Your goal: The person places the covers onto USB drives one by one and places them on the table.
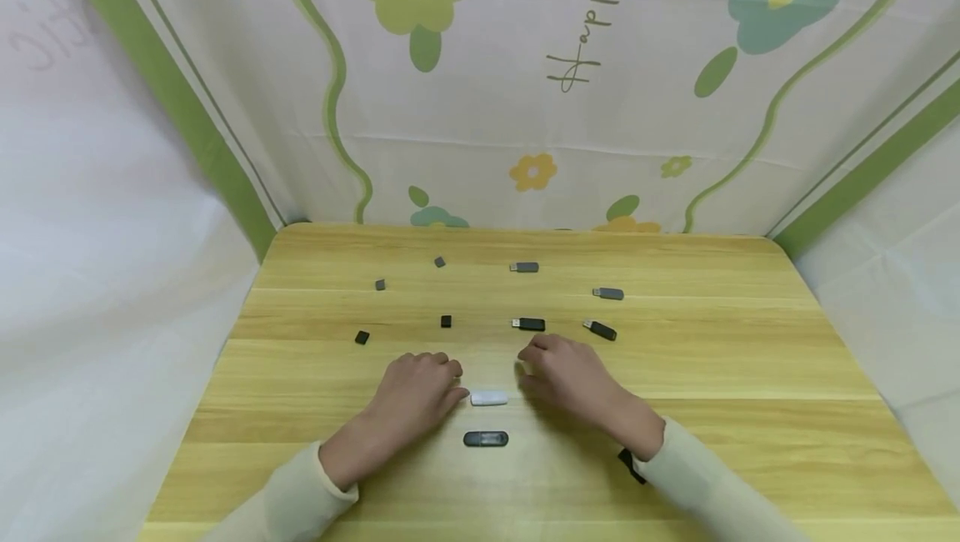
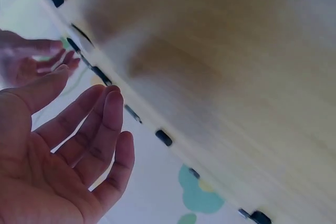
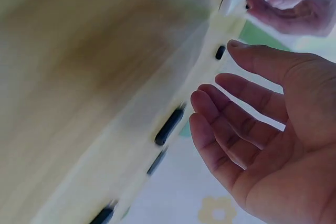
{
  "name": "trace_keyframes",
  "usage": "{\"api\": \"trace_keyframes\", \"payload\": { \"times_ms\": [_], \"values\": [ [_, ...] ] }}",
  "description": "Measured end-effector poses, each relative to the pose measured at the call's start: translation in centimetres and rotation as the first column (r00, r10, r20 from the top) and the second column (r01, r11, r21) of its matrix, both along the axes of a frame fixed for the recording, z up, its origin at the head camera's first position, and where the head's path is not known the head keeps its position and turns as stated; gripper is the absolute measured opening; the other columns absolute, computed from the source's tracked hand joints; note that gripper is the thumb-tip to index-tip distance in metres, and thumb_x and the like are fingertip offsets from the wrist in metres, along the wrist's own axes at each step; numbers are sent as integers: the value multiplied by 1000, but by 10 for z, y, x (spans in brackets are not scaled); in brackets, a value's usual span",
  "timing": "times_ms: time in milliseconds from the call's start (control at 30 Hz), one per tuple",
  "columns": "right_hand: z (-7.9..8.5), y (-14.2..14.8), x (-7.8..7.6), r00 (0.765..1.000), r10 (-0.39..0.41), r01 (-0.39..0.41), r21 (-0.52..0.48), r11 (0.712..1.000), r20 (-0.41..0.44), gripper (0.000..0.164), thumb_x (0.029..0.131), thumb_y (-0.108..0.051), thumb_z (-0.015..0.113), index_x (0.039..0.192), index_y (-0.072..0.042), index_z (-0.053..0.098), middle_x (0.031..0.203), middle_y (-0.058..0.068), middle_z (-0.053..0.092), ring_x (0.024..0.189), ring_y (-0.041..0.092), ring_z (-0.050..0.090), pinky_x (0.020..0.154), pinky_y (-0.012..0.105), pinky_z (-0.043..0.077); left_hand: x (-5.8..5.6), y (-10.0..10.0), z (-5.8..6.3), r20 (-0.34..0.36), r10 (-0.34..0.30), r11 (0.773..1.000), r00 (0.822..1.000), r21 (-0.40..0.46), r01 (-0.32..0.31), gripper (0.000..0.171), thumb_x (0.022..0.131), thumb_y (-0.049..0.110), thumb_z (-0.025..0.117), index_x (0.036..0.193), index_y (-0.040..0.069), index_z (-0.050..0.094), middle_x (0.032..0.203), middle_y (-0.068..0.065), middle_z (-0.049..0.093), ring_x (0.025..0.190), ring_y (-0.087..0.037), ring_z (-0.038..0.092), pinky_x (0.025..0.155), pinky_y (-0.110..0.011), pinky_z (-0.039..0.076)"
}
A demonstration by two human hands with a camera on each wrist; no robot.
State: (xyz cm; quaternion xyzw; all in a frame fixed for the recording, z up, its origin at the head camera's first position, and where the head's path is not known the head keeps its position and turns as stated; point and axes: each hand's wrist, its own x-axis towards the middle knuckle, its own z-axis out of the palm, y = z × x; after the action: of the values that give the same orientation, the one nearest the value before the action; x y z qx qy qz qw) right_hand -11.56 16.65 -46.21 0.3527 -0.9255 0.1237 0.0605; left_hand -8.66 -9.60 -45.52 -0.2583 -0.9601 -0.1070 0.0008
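Observation:
My left hand [image 1: 418, 396] hovers low over the wooden table with relaxed fingers, its thumb tip right at the left end of a white USB stick [image 1: 489, 398]. Nothing lies in its palm in the left wrist view. Across from it, my right hand [image 1: 573, 379] has loosely bent fingers and holds nothing, as the right wrist view shows. Its fingertips are just in front of a black USB stick [image 1: 528, 324] with a bare metal plug. Nearer the body, between the forearms, lies a dark USB stick [image 1: 486, 439] with its cap on.
Another black USB stick [image 1: 601, 330] and two grey ones, [image 1: 525, 268] farther back, lie uncapped to the right. Small black caps [image 1: 362, 338] and grey caps [image 1: 380, 284] lie to the left. A black object [image 1: 632, 467] is partly hidden under the right sleeve. Behind the table hangs a flowered curtain [image 1: 487, 108].

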Motion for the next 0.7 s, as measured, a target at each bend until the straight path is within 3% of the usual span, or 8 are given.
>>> {"api": "trace_keyframes", "payload": {
  "times_ms": [167,333,533,700],
  "values": [
    [2,23,-8,999,-47,47,10,999,-12,24,84,-11,89,106,-6,80,95,3,73,80,16,68,65,30,59,-2,-16,6,11,76,996,997,55,-76,25,94,32,81,105,9,79,96,-6,76,84,-26,73,75,-45,60],
    [1,48,-19,994,-98,100,47,994,-37,28,81,-7,90,107,-4,79,99,8,74,84,22,71,66,34,61,-6,-45,9,-25,150,985,988,86,-148,31,93,27,83,115,6,77,112,-13,77,98,-33,74,79,-48,62],
    [-1,75,-31,985,-159,162,45,986,-66,27,82,-3,89,106,2,78,102,13,72,91,27,69,69,38,62,-15,-82,13,-114,168,983,979,89,-159,35,85,9,88,117,2,75,115,-18,75,94,-35,74,71,-45,63],
    [-3,86,-38,983,-174,175,16,984,-51,28,84,-5,88,109,5,77,103,17,71,89,30,68,69,41,61,-18,-105,14,-100,187,982,977,38,-184,43,81,5,90,120,-2,73,118,-22,73,98,-39,73,71,-47,62]
  ]
}}
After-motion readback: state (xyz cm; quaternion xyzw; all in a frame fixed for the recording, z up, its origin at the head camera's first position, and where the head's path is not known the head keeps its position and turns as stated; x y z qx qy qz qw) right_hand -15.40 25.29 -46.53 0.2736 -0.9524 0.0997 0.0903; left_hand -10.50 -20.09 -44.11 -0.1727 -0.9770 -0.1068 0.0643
